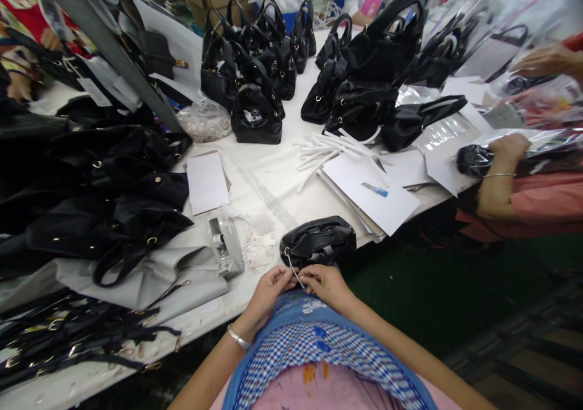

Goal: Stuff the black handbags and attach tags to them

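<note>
A small black handbag [319, 240] lies at the table's near edge, right in front of me. A thin white string [295, 271] runs from the bag's left end down to my fingers. My left hand [277, 282] pinches around the string on its left side. On the other side, my right hand [325, 283] has its fingers pressed together at the string's lower end. Both hands are just below the bag, close to my blue apron. The exact fingertip grip is too small to make out fully.
A tape dispenser [226, 246] stands left of the bag, near white cards [207, 182]. Black bags [91, 173] pile up at left; upright handbags [257, 115] stand at the back. White rods [337, 149] and paper sheets [368, 191] lie right. A co-worker's arm [501, 179] reaches in.
</note>
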Demonstrator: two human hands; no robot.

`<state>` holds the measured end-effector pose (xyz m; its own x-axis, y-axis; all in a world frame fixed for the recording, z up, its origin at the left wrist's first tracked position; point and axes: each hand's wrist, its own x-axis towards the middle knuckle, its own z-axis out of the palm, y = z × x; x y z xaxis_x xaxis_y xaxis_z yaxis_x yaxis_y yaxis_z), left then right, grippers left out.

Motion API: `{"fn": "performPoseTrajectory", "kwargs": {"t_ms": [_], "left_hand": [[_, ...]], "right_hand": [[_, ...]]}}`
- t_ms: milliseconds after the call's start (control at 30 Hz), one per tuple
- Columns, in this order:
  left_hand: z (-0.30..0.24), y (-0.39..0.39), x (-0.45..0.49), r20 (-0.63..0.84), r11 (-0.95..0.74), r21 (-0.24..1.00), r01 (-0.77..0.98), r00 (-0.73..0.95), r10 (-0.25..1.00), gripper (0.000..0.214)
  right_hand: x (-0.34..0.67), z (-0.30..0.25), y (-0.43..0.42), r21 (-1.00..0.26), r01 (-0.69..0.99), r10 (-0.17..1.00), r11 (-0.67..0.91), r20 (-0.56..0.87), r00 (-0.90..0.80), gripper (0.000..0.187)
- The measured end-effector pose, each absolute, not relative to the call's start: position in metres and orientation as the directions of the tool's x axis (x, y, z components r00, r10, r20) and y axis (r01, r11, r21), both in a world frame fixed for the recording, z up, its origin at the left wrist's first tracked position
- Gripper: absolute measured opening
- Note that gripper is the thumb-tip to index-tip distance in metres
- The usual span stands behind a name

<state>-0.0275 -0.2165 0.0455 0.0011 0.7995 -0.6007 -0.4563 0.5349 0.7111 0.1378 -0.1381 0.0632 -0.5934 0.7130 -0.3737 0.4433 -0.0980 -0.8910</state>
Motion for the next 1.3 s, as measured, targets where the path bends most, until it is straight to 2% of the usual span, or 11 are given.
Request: {"fn": "performPoseTrajectory", "kwargs": {"t_ms": [67, 133, 267, 400, 500, 633, 767, 867, 1000, 1300], "left_hand": [[0.048, -0.214, -0.028, -0.587, 0.532, 0.75, -0.392, -0.024, 0.809, 0.032], [0.052, -0.212, -0.031, -0.547, 0.497, 0.82, -0.284, -0.133, 0.826, 0.03], [0.061, -0.206, -0.039, -0.359, 0.369, 0.928, -0.042, -0.364, 0.86, 0.025], [0.07, -0.198, -0.04, -0.268, 0.298, 0.953, 0.051, -0.309, 0.912, 0.023], [0.074, -0.192, -0.036, -0.236, 0.269, 0.956, 0.114, -0.24, 0.942, 0.02], [0.074, -0.189, -0.033, -0.241, 0.284, 0.946, 0.157, -0.244, 0.939, 0.02], [0.071, -0.189, -0.034, -0.206, 0.262, 0.942, 0.212, -0.252, 0.946, 0.018], [0.068, -0.19, -0.034, -0.237, 0.286, 0.941, 0.179, -0.254, 0.938, 0.018], [0.064, -0.191, -0.032, -0.321, 0.335, 0.941, 0.047, -0.192, 0.928, 0.023], [0.065, -0.191, -0.032, -0.373, 0.363, 0.928, -0.085, -0.176, 0.911, 0.024]], "right_hand": [[0.137, 0.065, -0.137, -0.891, 0.452, 0.723, -0.047, -0.343, -0.6, 0.016], [0.137, 0.067, -0.136, -0.894, 0.448, 0.752, -0.011, -0.303, -0.586, 0.018], [0.136, 0.071, -0.133, -0.914, 0.404, 0.807, 0.026, -0.22, -0.548, 0.022], [0.132, 0.071, -0.131, -0.932, 0.359, 0.837, 0.055, -0.153, -0.526, 0.022], [0.13, 0.07, -0.132, -0.947, 0.311, 0.835, -0.083, -0.236, -0.497, 0.023], [0.128, 0.067, -0.133, -0.922, 0.211, 0.807, -0.324, -0.386, -0.447, 0.031], [0.129, 0.062, -0.133, -0.892, 0.155, 0.786, -0.426, -0.449, -0.426, 0.035], [0.129, 0.059, -0.132, -0.87, 0.135, 0.776, -0.475, -0.486, -0.401, 0.037], [0.128, 0.055, -0.132, -0.855, 0.136, 0.768, -0.501, -0.512, -0.385, 0.038], [0.128, 0.052, -0.133, -0.879, 0.212, 0.781, -0.427, -0.477, -0.404, 0.035]]}}
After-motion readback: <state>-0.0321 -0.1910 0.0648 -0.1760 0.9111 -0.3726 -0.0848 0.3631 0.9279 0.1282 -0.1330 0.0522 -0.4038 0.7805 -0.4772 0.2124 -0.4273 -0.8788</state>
